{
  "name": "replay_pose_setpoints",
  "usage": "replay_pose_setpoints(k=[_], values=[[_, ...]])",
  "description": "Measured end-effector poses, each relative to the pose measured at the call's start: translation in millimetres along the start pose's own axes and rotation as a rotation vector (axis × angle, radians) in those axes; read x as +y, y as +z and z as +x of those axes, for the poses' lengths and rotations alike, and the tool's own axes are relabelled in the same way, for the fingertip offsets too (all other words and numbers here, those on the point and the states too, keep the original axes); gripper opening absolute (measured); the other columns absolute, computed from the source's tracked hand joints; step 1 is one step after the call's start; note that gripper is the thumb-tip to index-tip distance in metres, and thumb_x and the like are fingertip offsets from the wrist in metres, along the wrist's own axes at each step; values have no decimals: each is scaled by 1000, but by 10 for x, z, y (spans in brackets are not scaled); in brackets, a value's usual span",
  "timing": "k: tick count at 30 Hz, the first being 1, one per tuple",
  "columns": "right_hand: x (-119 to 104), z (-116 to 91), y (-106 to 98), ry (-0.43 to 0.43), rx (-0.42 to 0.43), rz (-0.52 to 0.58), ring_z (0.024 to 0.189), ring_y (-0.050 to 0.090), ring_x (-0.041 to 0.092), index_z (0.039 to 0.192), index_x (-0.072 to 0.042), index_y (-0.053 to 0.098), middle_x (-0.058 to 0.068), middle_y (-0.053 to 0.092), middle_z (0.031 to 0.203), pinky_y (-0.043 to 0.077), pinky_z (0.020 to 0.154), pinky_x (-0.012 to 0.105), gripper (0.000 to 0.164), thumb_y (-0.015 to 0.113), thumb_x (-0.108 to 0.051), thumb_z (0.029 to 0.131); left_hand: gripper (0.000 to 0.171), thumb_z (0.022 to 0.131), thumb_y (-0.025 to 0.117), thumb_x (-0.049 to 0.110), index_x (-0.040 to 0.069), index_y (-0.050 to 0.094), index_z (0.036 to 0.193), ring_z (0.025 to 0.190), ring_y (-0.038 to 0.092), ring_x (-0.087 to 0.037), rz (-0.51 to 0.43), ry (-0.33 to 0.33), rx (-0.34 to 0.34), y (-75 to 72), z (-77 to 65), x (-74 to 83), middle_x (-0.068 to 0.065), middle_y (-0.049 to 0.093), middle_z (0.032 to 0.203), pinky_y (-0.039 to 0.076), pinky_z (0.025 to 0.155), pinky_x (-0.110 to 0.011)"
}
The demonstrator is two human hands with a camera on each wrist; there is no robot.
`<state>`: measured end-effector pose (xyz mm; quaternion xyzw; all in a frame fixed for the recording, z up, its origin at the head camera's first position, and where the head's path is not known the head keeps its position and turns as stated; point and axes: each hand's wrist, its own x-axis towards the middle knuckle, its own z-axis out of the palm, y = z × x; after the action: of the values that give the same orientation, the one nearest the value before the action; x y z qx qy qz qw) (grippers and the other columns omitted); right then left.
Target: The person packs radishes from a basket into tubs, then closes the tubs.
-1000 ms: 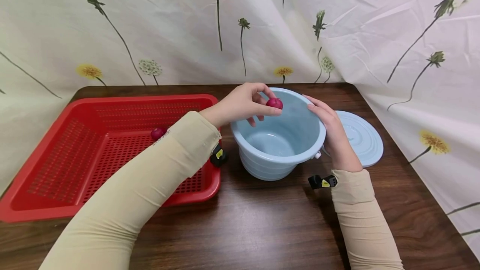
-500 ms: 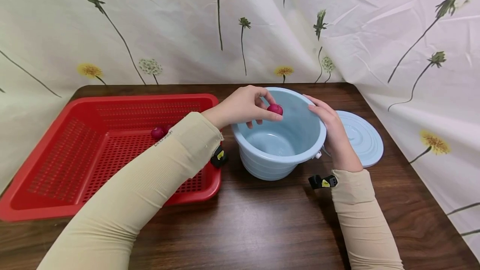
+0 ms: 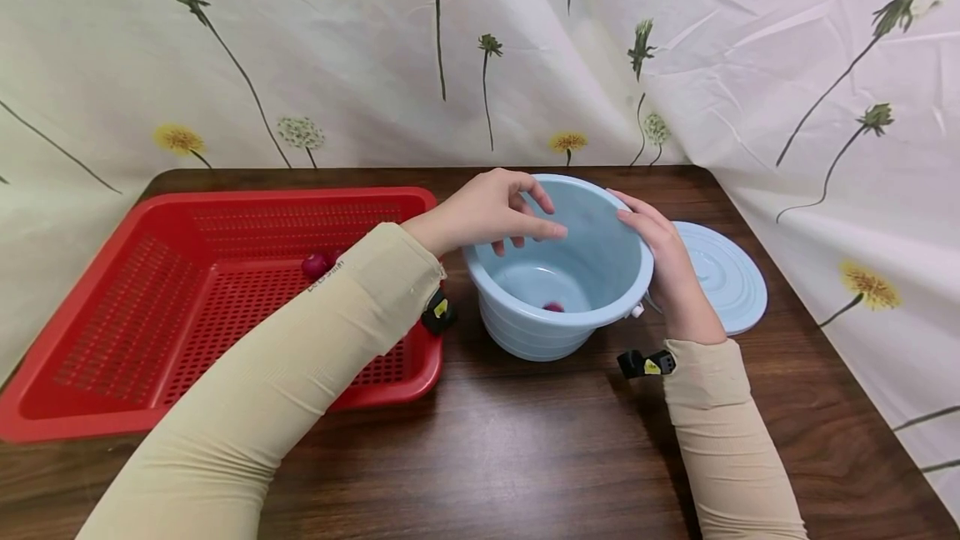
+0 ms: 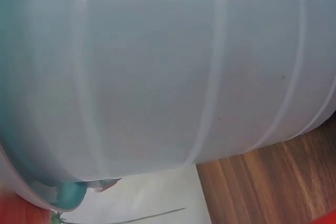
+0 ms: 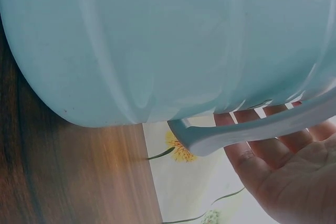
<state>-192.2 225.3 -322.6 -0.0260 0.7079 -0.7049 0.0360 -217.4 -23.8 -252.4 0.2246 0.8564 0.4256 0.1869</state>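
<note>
My left hand (image 3: 498, 211) hangs over the mouth of a light blue plastic bucket (image 3: 517, 323), thumb and fingers spread apart with nothing between them. One small round magenta ball, fruit-like (image 3: 553, 307), lies on the bucket's floor, partly hidden by the near rim. With the thumb over the rim, my right hand (image 3: 660, 252) grips the bucket's right side. In the right wrist view its fingers (image 5: 273, 153) lie along the outer wall, behind the pale handle (image 5: 262, 132). The bucket's ribbed wall (image 4: 147, 77) fills most of the left wrist view.
A red perforated basket (image 3: 67, 315) stands left of the bucket. Magenta balls (image 3: 315, 266) lie in it, partly covered by my left sleeve. The round blue lid (image 3: 723, 273) lies to the right on the dark wood table (image 3: 487, 457). A flowered cloth (image 3: 337, 48) hangs behind.
My left hand has let go of the magenta ball, which has dropped from its fingertips to the bucket's floor. The right hand and the bucket have stayed put.
</note>
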Motion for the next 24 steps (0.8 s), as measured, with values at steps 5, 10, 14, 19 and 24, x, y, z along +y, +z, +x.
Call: replay_pose_setpoints(k=[5, 10, 14, 19, 24], values=[[-7, -3, -4, 0, -1, 2, 129, 49, 13, 148, -14, 46, 2, 49, 145, 47, 95, 19, 48, 48, -30, 102, 38, 84, 78, 39, 17, 63, 111, 80, 67, -23, -76, 8, -8, -25, -7, -3, -4, 73, 90, 55, 59, -34], [-16, -4, -5, -4, -1, 3, 130, 48, 14, 147, -15, 47, 2, 49, 145, 46, 96, 19, 48, 49, -31, 103, 34, 86, 77, 38, 18, 65, 111, 83, 66, -26, -196, 14, -7, -68, -20, -21, -5, 73, 96, 56, 63, -37], [-11, -2, 0, -2, 4, 4, 129, 49, 15, 147, -15, 47, 2, 50, 145, 46, 96, 19, 47, 49, -31, 102, 30, 89, 74, 34, 17, 66, 112, 80, 63, -25, -299, 16, 7, -116, -44, -46, -8, 72, 99, 53, 59, -31], [-4, -3, 9, -2, 1, 14, 129, 49, 14, 147, -14, 48, 2, 50, 144, 46, 96, 20, 47, 49, -30, 103, 27, 92, 72, 30, 14, 66, 113, 72, 59, -19, -403, 14, 19, -178, -88, -95, -13, 70, 104, 50, 55, -26], [-16, -5, 8, -5, -5, 15, 129, 49, 14, 148, -13, 46, 3, 50, 144, 46, 97, 19, 48, 48, -29, 103, 27, 93, 71, 28, 12, 65, 113, 67, 55, -17, -433, -7, 39, -252, -130, -172, -14, 66, 103, 46, 52, -25]])
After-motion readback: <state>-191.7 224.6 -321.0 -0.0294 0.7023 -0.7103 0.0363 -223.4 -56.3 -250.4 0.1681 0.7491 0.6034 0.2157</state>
